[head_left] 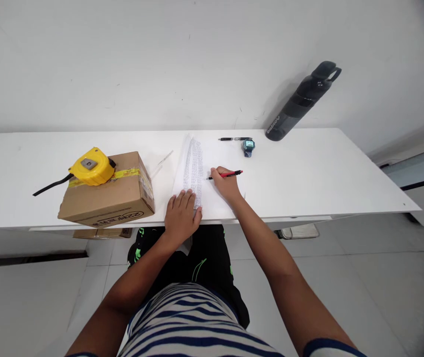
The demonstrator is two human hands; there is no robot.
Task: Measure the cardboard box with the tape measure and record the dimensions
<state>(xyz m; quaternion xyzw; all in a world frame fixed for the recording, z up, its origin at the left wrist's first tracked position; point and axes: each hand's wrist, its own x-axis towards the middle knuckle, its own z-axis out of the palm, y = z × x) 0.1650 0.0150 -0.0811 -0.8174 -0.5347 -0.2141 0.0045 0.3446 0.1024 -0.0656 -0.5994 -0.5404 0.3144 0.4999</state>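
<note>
My right hand (224, 184) grips a red pen (230, 174) with its tip down on the white table (308, 173), just right of a strip of white bubble wrap (193, 166). My left hand (181, 214) lies flat, fingers together, pressing the near end of that strip at the table's front edge. The strip runs away from me toward the wall.
A cardboard box (111, 193) sits at the left with a yellow tape measure (91, 167) on top. A black pen (235, 139) and a small teal watch (248, 147) lie farther back. A dark water bottle (301, 101) leans on the wall.
</note>
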